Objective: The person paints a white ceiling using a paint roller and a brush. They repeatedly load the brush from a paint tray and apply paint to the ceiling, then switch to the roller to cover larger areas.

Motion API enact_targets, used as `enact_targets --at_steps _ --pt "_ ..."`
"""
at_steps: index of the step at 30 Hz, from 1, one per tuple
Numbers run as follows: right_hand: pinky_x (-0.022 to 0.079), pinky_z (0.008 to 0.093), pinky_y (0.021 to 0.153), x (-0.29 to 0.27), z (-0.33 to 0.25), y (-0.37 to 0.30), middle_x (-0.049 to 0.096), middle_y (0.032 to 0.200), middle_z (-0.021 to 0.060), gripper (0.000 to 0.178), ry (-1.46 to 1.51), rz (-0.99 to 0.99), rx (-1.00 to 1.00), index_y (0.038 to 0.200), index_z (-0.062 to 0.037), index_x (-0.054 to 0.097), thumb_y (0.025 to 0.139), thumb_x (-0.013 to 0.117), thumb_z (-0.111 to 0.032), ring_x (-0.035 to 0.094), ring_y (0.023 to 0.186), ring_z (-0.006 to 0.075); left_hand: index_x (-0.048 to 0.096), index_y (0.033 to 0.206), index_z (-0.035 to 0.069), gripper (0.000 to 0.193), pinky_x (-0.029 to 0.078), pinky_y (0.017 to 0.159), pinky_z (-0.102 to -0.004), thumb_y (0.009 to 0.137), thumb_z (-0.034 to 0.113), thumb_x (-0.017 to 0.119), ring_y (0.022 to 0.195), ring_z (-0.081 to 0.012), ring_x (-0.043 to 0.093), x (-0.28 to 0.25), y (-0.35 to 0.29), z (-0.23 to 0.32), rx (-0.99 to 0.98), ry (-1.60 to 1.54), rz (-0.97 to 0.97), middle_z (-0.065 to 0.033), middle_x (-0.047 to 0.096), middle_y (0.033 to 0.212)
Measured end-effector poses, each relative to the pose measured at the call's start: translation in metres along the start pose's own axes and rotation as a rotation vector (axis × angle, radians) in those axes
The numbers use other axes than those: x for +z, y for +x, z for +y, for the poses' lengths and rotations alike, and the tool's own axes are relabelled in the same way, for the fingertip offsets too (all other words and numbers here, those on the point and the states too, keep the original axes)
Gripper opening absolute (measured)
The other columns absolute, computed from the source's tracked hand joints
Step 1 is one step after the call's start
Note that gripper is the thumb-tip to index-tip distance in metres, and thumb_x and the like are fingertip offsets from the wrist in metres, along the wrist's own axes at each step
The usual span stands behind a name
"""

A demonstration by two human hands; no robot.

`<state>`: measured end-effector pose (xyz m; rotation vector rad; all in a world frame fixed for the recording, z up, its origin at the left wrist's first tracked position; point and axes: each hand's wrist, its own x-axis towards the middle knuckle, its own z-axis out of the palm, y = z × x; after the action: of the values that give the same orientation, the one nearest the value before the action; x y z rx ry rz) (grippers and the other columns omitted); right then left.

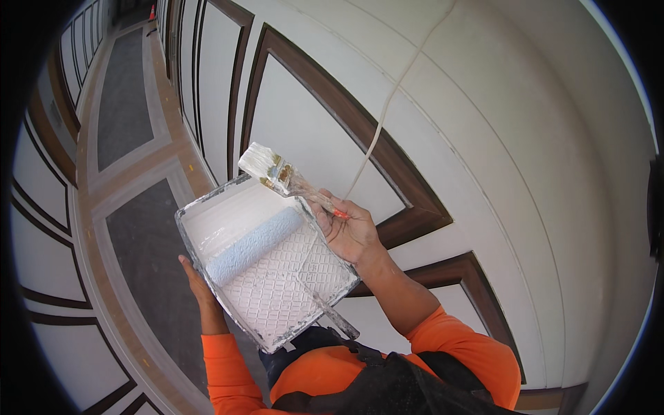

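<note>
The work looks under way: tray (pixel 266 315), roller (pixel 254 246) and brush (pixel 273 170) carry white paint; what is left cannot be told. In front of the orange shirt (pixel 321 377), the left hand (pixel 196 282) grips the tray's 9 o'clock edge. The tray's ribbed floor is coated; the pale-blue roller lies across, handle (pixel 337 322) toward 4 o'clock. At 2 o'clock the right hand (pixel 354 234) grips the caked brush. Beyond stands the wall (pixel 422 149).
</note>
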<state>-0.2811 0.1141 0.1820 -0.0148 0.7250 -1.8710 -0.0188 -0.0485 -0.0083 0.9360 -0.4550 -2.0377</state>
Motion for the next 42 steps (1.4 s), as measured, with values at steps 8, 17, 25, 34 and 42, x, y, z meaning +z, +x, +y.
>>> enact_targets --at_steps 8,17,25,34,42 --pt "0.059 0.0265 0.082 0.010 0.038 -0.006 0.049 0.142 0.0253 0.054 0.041 -0.321 0.279 0.149 -0.0033 0.038 0.102 0.056 -0.020 0.069 0.107 0.0195 0.039 0.148 -0.005 0.086 0.037 0.110 -0.0384 0.101 0.067 0.030 0.131 -0.0327 0.049 -0.002 -0.001 0.002 0.020 0.120 0.007 -0.0205 0.047 0.147" --pt "0.055 0.0269 0.074 0.051 0.049 -0.009 0.056 0.111 0.0048 0.063 -0.194 -0.696 0.319 0.146 0.0016 0.037 0.092 0.068 -0.008 0.066 0.093 0.0138 0.038 0.149 -0.004 0.088 0.036 0.112 -0.0388 0.101 0.068 0.028 0.132 -0.0326 0.048 -0.007 0.005 -0.001 0.064 0.083 -0.044 -0.0194 0.046 0.149" --pt "0.047 0.0257 0.059 0.120 -0.020 0.031 0.059 0.102 0.0067 0.039 -0.417 -0.590 -0.184 0.138 -0.0038 0.047 0.104 0.054 -0.023 0.057 0.074 0.0113 0.041 0.147 -0.005 0.086 0.038 0.110 -0.0376 0.101 0.066 0.030 0.130 -0.0312 0.050 0.017 -0.015 0.008 0.055 0.121 0.038 -0.0186 0.050 0.146" --pt "0.051 0.0359 0.075 0.210 -0.110 0.108 0.055 0.113 0.0095 0.035 -0.426 -0.368 -0.708 0.137 -0.0037 0.049 0.104 0.051 -0.018 0.056 0.087 0.0205 0.041 0.146 -0.006 0.084 0.040 0.109 -0.0380 0.102 0.065 0.031 0.129 -0.0313 0.052 0.008 -0.007 0.005 0.070 0.031 -0.051 -0.0206 0.050 0.144" --pt "0.043 0.0235 0.059 0.238 -0.167 0.123 0.052 0.101 0.0062 0.033 -0.462 -0.269 -0.862 0.131 -0.0013 0.048 0.108 0.046 -0.023 0.047 0.069 0.0108 0.043 0.144 -0.007 0.085 0.041 0.108 -0.0385 0.101 0.066 0.032 0.127 -0.0317 0.053 0.008 -0.003 0.002 0.069 0.079 -0.009 -0.0210 0.051 0.143"
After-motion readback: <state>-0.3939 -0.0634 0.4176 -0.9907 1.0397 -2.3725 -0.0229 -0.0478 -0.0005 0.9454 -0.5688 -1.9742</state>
